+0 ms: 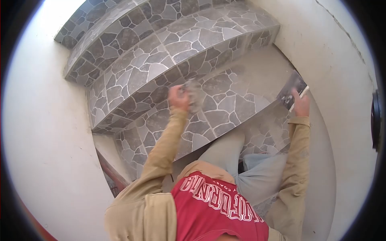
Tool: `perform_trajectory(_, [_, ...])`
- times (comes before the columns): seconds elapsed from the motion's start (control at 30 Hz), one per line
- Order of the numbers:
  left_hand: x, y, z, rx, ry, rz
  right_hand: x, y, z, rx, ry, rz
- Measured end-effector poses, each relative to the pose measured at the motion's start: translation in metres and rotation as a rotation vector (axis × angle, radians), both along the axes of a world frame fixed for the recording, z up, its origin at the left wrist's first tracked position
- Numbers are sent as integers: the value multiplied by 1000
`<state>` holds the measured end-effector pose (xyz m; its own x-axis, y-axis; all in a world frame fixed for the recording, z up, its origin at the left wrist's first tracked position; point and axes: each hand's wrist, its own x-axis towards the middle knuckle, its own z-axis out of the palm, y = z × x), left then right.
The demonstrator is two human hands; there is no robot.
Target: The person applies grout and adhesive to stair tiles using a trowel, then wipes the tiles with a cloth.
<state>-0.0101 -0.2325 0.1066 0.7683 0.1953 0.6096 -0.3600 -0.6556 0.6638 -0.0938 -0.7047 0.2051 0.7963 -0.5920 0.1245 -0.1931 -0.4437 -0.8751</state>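
Observation:
My left hand (178, 97) is closed around a grey, blurred wad, perhaps a sponge or cloth (194, 95), pressed against the stone-pattern tile of a curved stair tread (225, 100). My right hand (300, 105) grips a flat metal trowel (292, 90) smeared with grey mortar, held at the right end of the same step, close to the white wall. Both arms wear tan sleeves. My knees in grey trousers rest on the step below.
Curved tiled steps (161, 44) rise toward the upper left. White plastered walls (44, 132) close in on both sides. A bare grey cement patch (261, 60) lies on the tread near the right wall. A reddish rail (111, 170) shows at lower left.

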Motion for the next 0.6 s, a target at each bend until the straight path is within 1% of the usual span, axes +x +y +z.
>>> perform_trajectory(0.03, [-19,34,9,27,16,106,1,6,2,5,10,-8])
perform_trajectory(0.07, [-31,70,6,16,34,168,5,17,5,-90,89,-28])
perform_trajectory(0.1, [-45,101,3,57,89,195,4,34,10,-185,170,-45])
perform_trajectory(0.13, [-53,126,-2,101,141,221,1,73,28,7,113,-5])
perform_trajectory(0.17, [-52,148,-18,111,149,210,21,70,-15,6,134,59])
perform_trajectory(0.2, [-49,169,-45,198,164,106,33,95,-31,-209,183,96])
perform_trajectory(0.23, [-47,185,-72,282,178,0,38,136,-27,-284,163,190])
perform_trajectory(0.27, [-46,195,-93,373,288,-94,57,162,-60,-284,156,210])
perform_trajectory(0.3, [-48,197,-96,383,291,-109,69,196,-67,-157,136,264])
perform_trajectory(0.33, [-48,196,-98,486,325,-157,83,229,-83,-150,61,254])
perform_trajectory(0.37, [-45,197,-101,591,358,-209,93,263,-85,-119,24,208])
perform_trajectory(0.4, [-37,200,-104,601,388,-245,103,295,-87,-91,-12,160])
perform_trajectory(0.43, [-30,199,-108,616,391,-269,112,322,-97,-59,-118,95])
perform_trajectory(0.47, [-26,198,-110,611,364,-221,120,349,-111,-25,-219,27])
perform_trajectory(0.5, [-23,197,-112,609,339,-178,130,377,-128,-59,-291,22])
perform_trajectory(0.53, [-21,195,-116,624,354,-200,140,401,-144,-98,-362,28])
perform_trajectory(0.6, [-22,199,-115,558,344,-193,137,455,-161,-82,-401,138])
